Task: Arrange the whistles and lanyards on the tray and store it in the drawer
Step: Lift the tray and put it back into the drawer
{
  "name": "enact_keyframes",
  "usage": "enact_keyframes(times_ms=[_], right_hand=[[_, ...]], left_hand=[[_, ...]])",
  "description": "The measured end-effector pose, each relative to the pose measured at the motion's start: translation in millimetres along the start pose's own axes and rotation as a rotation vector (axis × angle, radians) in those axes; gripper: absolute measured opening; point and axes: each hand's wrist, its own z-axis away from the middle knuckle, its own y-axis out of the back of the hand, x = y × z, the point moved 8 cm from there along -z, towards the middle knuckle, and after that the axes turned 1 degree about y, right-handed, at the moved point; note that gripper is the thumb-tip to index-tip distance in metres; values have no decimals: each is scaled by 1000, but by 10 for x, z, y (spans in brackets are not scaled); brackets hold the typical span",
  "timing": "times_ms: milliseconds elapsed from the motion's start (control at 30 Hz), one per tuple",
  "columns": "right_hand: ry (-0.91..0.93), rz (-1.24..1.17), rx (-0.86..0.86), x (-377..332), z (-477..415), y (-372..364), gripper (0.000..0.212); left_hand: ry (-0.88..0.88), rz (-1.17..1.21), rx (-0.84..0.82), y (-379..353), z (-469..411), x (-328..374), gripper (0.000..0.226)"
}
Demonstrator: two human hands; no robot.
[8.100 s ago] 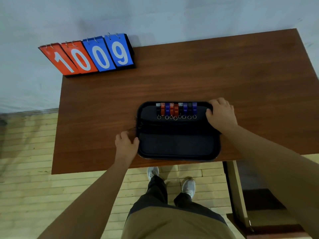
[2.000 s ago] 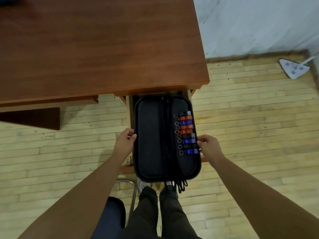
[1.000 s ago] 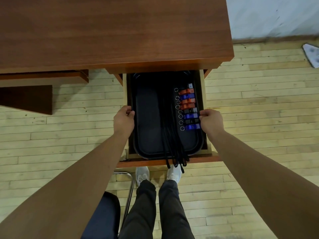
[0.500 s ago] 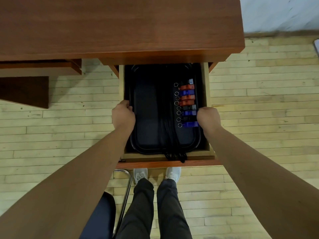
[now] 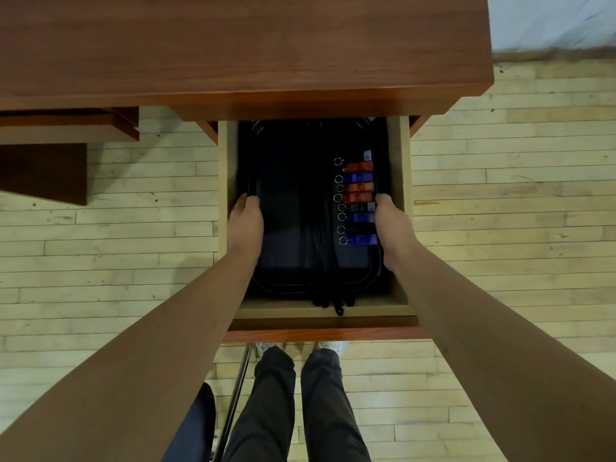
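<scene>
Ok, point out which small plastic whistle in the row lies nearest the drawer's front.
The blue plastic whistle ending the row, beside the right hand gripping the black tray; the other blue ones lie farther back.

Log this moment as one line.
tray in open drawer | left hand grips left rim | right hand grips right rim | lanyards overhang near rim

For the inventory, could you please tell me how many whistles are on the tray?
9 whistles, in one column along the tray's right side: three red, three blue, three dark. The right hand may hide more.
</scene>
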Motion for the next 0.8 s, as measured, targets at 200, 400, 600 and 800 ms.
enact_keyframes(times_ms=[200, 400, 600, 800], right_hand=[[-59, 17, -7, 171, -192, -65, 55], [-38, 67, -36, 316, -376, -120, 47], [13, 52, -8, 414, -425, -126, 37], [95, 165, 3, 321, -156, -44, 55]], left_hand=[[43, 23, -86, -88, -162, -167, 72], [-41, -84, -92, -164, -265, -244, 67], [-114, -244, -91, -186, -330, -281, 64], [-60, -326, -91, -22, -106, -153, 62]])
